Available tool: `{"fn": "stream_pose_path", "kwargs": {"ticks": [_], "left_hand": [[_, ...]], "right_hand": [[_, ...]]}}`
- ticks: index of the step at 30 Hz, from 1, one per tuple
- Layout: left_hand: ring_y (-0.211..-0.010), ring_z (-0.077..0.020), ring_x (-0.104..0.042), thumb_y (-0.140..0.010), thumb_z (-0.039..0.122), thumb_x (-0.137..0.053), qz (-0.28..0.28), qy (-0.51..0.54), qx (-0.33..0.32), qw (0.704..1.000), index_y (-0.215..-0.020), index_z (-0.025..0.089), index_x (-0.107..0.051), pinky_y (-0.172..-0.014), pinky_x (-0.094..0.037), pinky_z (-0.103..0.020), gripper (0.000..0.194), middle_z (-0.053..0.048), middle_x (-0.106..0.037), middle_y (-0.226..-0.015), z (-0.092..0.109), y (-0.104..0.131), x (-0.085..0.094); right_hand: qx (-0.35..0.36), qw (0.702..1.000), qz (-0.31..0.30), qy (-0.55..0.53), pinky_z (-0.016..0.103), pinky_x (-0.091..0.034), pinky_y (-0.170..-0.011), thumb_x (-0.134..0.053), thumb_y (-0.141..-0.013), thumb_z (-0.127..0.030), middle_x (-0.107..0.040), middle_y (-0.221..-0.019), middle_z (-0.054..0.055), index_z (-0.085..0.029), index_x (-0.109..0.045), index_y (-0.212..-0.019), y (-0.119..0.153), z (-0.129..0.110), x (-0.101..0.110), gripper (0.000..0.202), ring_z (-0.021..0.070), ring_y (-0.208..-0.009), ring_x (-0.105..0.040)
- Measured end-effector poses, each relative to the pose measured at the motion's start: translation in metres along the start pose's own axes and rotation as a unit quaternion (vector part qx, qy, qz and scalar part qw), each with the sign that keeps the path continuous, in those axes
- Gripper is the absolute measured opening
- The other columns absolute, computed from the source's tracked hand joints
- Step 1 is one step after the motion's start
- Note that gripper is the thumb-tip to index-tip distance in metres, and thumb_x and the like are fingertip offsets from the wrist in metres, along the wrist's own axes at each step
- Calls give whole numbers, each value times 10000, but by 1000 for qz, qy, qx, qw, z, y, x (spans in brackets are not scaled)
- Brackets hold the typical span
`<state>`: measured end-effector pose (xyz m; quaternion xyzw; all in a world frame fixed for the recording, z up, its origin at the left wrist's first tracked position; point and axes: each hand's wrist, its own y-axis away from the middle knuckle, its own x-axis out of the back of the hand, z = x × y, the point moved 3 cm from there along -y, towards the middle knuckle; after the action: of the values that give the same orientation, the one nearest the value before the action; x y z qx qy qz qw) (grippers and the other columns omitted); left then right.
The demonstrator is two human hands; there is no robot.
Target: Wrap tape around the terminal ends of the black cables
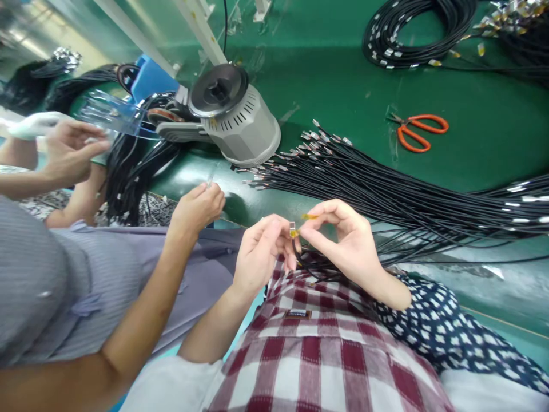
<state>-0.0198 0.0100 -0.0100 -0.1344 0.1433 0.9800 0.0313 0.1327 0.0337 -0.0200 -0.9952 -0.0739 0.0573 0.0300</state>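
My left hand [265,249] pinches a black cable near its end, where a small white connector [292,226] with some yellow tape sticks up beside the fingertips. To its right, my right hand [345,237] has thumb and index finger together at the yellow tape by the connector. A strip of yellow tape [309,216] shows at the fingers of my right hand. The cable runs down below my hands, in front of the checked apron. Beyond my hands a thick bundle of black cables [377,183] with white-tipped ends lies on the green table [334,86].
Orange-handled cutters [418,129] lie behind the bundle. A grey round machine [244,126] with a black disc stands at the back left. Coiled cables [386,48] lie at the back right. Other people's hands [199,206] work at the left, near more cables and a blue dispenser [150,80].
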Motion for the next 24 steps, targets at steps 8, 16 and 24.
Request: {"fn": "stream_pose_path", "kwargs": {"ticks": [8, 16, 24], "left_hand": [[-443, -97, -637, -812, 182, -744, 27, -69, -26, 997, -1123, 191, -631, -398, -532, -192, 331, 44, -612, -753, 3, 2, -2], [-444, -115, -654, -801, 161, -754, 23, -59, -24, 998, -1184, 216, -616, -390, -541, -193, 412, 54, -631, -731, 4, 5, -10], [-454, -107, -648, -819, 151, -738, 7, -59, -26, 998, -1156, 192, -649, -403, -535, -181, 351, 15, -692, -736, 3, 6, -10]], "right_hand": [[100, 994, 35, 29, 319, -520, -763, -749, -784, -118, -679, -826, 2, -229, -629, -884, 8, -15, 1, 192, 150, -775, -641], [-84, 981, -36, -171, 262, -511, -724, -812, -755, -198, -688, -757, -34, -211, -605, -962, -2, 8, 6, 293, 108, -698, -635], [-102, 974, -40, -200, 262, -523, -717, -840, -733, -250, -681, -754, -31, -215, -604, -963, 0, 10, 1, 332, 116, -699, -641]]}}
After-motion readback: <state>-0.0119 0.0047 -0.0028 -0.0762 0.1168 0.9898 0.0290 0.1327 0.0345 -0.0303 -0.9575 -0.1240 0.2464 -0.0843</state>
